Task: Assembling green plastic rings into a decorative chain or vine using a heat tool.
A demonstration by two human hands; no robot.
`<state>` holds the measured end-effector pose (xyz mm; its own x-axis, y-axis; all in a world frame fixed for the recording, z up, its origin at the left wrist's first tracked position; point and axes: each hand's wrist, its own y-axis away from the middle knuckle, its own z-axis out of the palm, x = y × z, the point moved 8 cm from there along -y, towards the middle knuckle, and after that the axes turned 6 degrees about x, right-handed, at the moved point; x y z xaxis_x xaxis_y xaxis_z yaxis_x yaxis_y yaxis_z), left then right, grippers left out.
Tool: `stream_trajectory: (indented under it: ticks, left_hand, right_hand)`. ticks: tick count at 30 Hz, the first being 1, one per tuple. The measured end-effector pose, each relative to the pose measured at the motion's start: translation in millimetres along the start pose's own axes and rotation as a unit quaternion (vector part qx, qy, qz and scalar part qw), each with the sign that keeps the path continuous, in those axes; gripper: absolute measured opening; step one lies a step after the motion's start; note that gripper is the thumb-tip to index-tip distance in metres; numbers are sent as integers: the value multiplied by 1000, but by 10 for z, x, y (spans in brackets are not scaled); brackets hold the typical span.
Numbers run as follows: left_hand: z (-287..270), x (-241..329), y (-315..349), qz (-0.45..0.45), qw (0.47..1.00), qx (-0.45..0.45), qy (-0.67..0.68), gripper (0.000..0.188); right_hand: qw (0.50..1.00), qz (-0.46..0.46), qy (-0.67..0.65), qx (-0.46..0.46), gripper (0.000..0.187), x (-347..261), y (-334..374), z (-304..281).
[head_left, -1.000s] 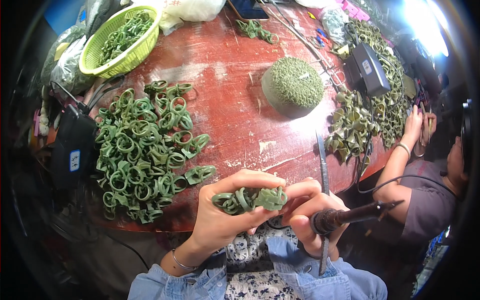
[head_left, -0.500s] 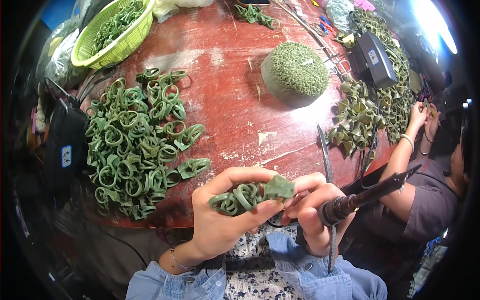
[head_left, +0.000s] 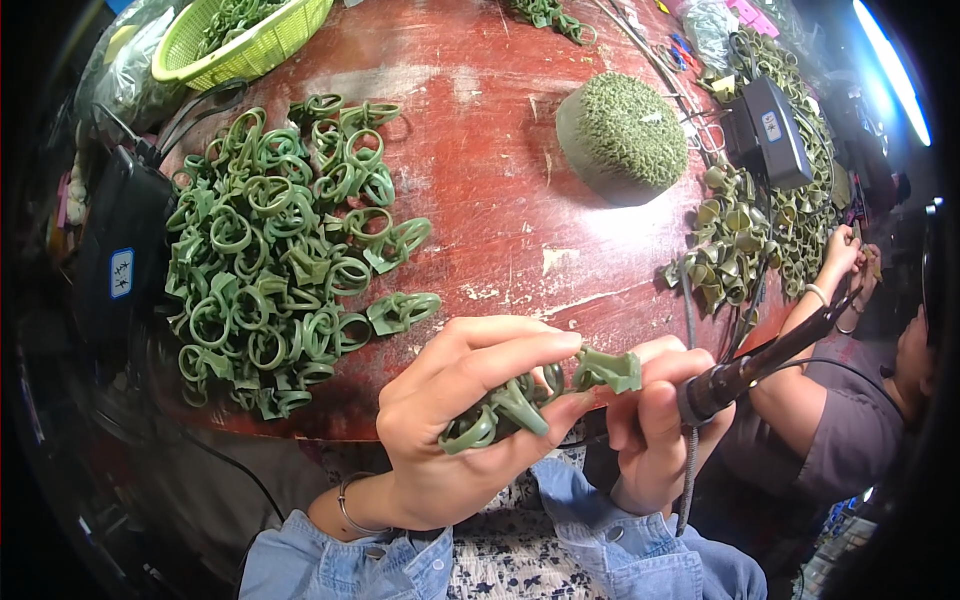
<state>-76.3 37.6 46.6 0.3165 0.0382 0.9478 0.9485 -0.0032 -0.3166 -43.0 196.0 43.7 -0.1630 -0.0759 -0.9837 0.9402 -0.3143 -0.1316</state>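
Note:
Several green wax rings (head_left: 512, 408) are gathered in my left hand (head_left: 425, 450), its fingers curled round them. One green ring (head_left: 612, 370) with a squarish flared top is pinched at my left fingertips, that top reaching my right fingers. My right hand (head_left: 655, 440) grips a dark-handled, pen-like tool (head_left: 740, 378), its narrow end pointing up and right. A thin grey rod or cord (head_left: 690, 470) also passes by that hand; which it is I cannot tell. Left of my hands lies a large pile of similar green rings (head_left: 265, 250) on the red table (head_left: 480, 240).
A rough-topped green round block (head_left: 625, 135) stands at the back. On the right are olive-green pieces (head_left: 735, 235) and a black box (head_left: 770, 130); another black box (head_left: 120, 250) is at left. Beyond them are a yellow-green basket (head_left: 250, 55) and a co-worker's arm (head_left: 800, 385).
My hands have shifted slightly right in view, and the ring at my fingertips has turned and stretches farther right. The view has tilted, so the table things appear higher.

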Motion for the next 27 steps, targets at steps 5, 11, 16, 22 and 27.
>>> stream_trajectory:
  ticks: [5, 11, 16, 22, 27]
  left_hand:
    - [3, 25, -4, 20, 999, -10, -25, 40]
    - [-3, 154, -2, 78, 993, -3, -86, 39]
    - [-64, 211, -10, 129, 984, 16, -125, 38]
    - [-140, -203, 32, -147, 979, 26, 138, 36]
    - [-33, -152, -9, -76, 985, -32, 151, 35]
  right_hand:
    - [999, -5, 25, 47, 31, -101, -34, -45]
    - [1000, 7, 22, 1, 37, -43, -4, 83]
    - [992, 29, 114, -42, 29, 16, -33, 104]
    - [992, 119, -30, 5, 24, 150, 2, 80]
    - [981, 190, -26, -8, 23, 201, 35, 112]
